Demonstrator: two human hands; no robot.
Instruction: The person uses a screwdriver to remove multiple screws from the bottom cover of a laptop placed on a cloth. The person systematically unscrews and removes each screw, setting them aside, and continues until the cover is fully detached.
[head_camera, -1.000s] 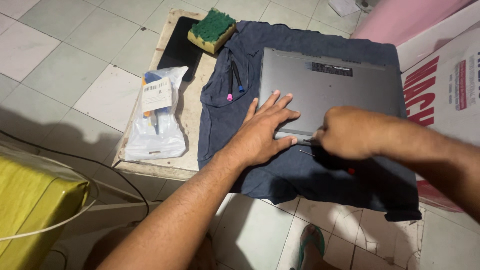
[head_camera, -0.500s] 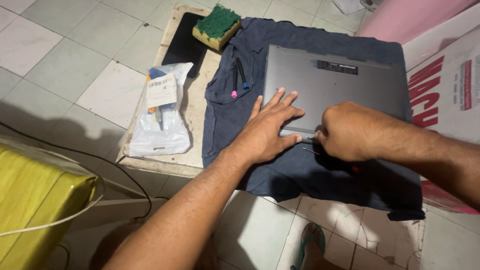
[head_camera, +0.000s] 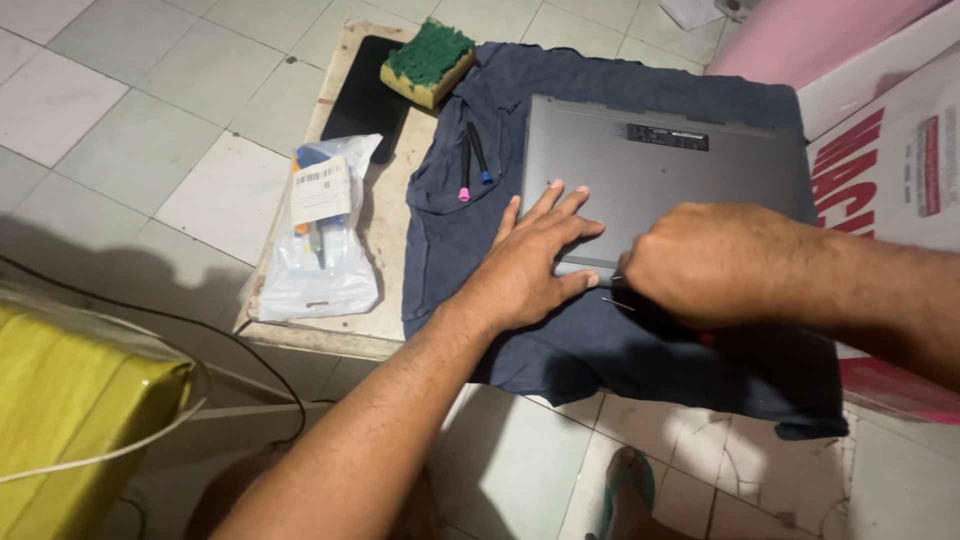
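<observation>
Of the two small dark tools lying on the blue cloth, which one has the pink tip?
The left tool, farther from the grey laptop, ends in a pink tip. The one beside it has a blue tip. Both lie apart from the left hand.

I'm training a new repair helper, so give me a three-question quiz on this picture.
1. True or false: the left hand lies flat on the grey laptop.
2. What lies under the laptop? A) blue cloth B) newspaper C) bare tile
3. Which thing sits at the far corner of the small table, beside the black tablet?

Key:
1. True
2. A
3. The green and yellow sponge
</observation>
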